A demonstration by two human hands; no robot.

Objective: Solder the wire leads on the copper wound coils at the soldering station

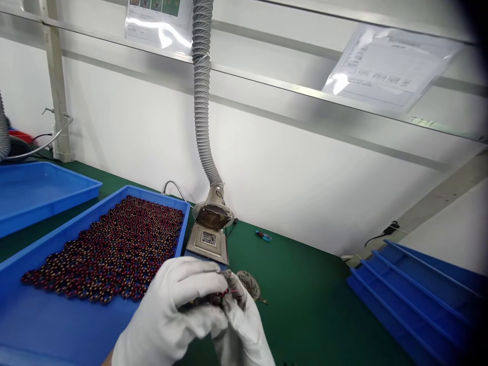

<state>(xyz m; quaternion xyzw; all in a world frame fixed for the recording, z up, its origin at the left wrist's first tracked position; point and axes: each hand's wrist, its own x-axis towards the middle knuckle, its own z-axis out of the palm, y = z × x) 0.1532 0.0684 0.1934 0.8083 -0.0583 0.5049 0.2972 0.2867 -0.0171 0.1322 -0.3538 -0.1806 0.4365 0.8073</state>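
My left hand [173, 307], in a white glove, is closed around a small dark part with red and gold bits [216, 299]. My right hand [244, 317], also gloved in white with greyish, soiled fingertips, pinches the same part from the right. Most of the part is hidden by the fingers. It resembles the many dark rings with red and gold spots [125, 249] that lie packed in a blue tray [30, 325] on the left. Just behind my right hand, a round greyish piece [248, 283] rests on the green table.
A grey flexible duct [202, 101] ends in a hood above a metal box [209, 243]. Small blue-handled pliers [264, 235] lie farther back on the green table [305, 290]. Another blue tray [46, 190] sits at far left; stacked blue trays [412, 300] stand at right.
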